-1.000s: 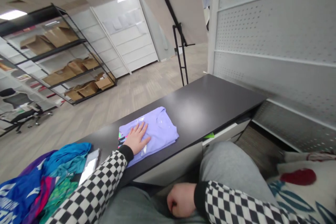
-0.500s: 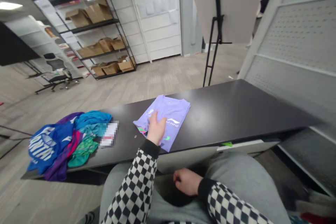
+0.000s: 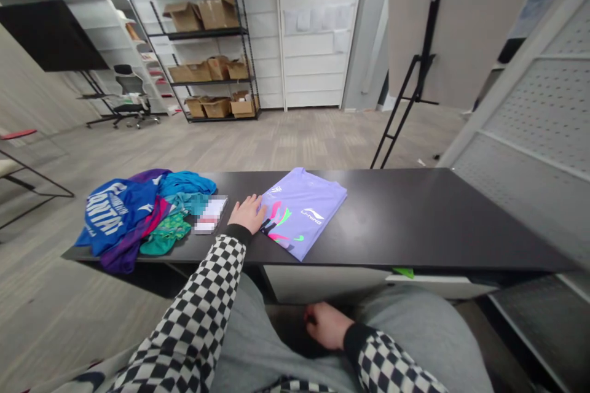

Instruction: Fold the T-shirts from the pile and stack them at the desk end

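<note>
A folded lilac T-shirt (image 3: 302,214) with a Li-Ning logo and bright pink and green print lies flat on the black tabletop (image 3: 405,215). My left hand (image 3: 246,214) rests palm down beside the shirt's left edge, its fingertips at or touching the fabric, and holds nothing. Below the table edge, my right hand (image 3: 325,325) lies curled on my lap, well away from the shirt. A heap of blue, purple and teal clothes (image 3: 138,221) sits left of my left hand.
A small pixelated card (image 3: 211,214) lies between the heap and my left hand. A green tag (image 3: 403,272) pokes out below the table edge. A perforated panel (image 3: 525,135) stands at the right, and a metal shelf with cardboard boxes (image 3: 203,43) stands far back.
My left hand has moved off the shirt's top to its left edge. The head view has swung from tilted to nearly level. My right hand stays curled on my lap.
</note>
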Motion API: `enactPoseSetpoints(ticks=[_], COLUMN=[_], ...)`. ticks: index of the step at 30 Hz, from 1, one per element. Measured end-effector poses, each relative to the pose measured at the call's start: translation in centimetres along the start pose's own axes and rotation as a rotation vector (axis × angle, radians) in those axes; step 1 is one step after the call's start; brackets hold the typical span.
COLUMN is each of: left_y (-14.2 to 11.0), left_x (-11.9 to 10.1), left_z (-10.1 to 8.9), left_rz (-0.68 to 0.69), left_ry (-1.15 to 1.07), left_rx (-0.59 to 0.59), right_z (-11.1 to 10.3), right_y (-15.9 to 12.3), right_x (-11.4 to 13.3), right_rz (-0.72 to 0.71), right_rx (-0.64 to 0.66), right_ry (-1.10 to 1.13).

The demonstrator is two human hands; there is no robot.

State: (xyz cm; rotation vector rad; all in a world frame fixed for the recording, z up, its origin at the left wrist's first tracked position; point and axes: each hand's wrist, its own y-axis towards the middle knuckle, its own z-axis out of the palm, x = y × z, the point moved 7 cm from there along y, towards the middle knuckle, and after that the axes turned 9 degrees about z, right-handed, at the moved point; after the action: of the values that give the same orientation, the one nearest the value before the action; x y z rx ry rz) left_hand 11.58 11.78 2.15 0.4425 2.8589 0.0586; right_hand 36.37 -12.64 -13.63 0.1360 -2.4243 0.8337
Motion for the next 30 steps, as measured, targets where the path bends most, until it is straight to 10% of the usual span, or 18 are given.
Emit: enactPoseSetpoints(ticks=[16,24,30], left_y=[-14.3,-15.9,-15.4], left_x=[-3.3,-3.1,-2.7], left_z=[-1.9,-2.2,-1.5], left_rz=[0.059,0.136,0.003], left_ry=[-0.107,-0.152,-0.088], left_rx=[-0.342,-0.417,-0.483], right_z=[-0.3,-11.1,-15.8], right_y=[-1.8,-9.1,-7.0], right_x=[-0.1,9.7,10.8], right_rz=[-0.068,-0.46,-0.373], right_rx=[-0.016,-0.505,-0.652], right_ry=[-0.031,0.18,-0.31])
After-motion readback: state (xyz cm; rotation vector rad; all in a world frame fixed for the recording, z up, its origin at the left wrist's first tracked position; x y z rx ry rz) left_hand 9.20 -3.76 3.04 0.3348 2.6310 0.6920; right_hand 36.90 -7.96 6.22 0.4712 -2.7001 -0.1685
